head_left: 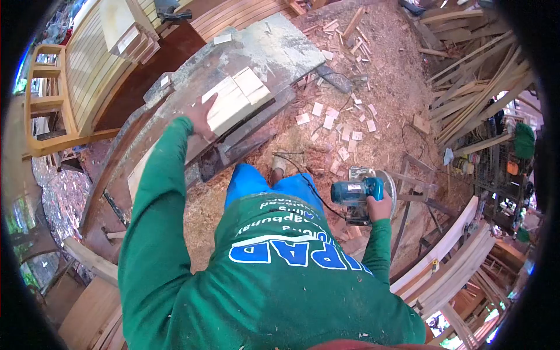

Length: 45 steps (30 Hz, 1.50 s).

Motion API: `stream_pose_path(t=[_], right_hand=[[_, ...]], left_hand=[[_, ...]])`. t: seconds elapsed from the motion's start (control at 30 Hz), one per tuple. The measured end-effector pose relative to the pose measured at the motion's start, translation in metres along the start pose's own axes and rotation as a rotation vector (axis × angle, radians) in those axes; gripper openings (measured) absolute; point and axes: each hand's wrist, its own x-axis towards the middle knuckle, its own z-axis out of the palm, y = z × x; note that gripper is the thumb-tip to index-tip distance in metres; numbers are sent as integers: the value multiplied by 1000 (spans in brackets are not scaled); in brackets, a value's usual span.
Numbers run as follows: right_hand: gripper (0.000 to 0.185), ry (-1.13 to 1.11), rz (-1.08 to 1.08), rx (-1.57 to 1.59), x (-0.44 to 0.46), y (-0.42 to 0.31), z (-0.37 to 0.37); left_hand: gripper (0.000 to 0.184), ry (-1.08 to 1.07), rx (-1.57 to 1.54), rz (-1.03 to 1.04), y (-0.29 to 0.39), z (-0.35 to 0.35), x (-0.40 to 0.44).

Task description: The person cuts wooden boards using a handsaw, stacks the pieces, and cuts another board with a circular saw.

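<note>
Near the middle of the dusty workbench [271,46], my left hand [201,118] grips the near left end of a pale wooden block [228,108], thumb and fingers on either side of it. A shorter pale piece [252,86] lies against the block's far end. Low on my right side, my right hand [379,206] is closed round the handle of a teal circular saw [350,192], away from the bench. The saw's round blade guard faces right, and its underside is hidden.
Small wood offcuts [328,122] and sawdust cover the ground ahead. A black cable [309,182] runs past my legs to the saw. Curved wooden strips [452,262] are stacked at right, with more lumber [478,87] behind. Slatted wooden furniture [87,64] stands at left.
</note>
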Motion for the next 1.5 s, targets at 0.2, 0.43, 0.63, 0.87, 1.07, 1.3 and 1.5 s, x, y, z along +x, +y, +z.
stream_pose_path(t=[0.2, 0.43, 0.63, 0.87, 1.07, 1.3, 1.5], right_hand=[[23, 48, -48, 13, -20, -32, 0], [25, 3, 78, 25, -54, -71, 8], [25, -6, -73, -81, -46, -36, 16], [18, -65, 19, 62, -50, -58, 24], [26, -63, -82, -24, -43, -72, 18], [33, -89, -105, -23, -38, -83, 17], [37, -214, -201, -56, -37, -141, 46]], left_hand=[[124, 94, -524, 90, -112, -19, 14], [81, 659, 67, -230, -92, 13, -65], [66, 693, 176, -236, -75, 31, -72], [72, 383, -72, -135, 7, 47, -95], [95, 240, -296, 16, -34, 29, -47], [138, 154, 18, -222, -34, 21, -53], [146, 164, 85, -356, -3, 44, -51]])
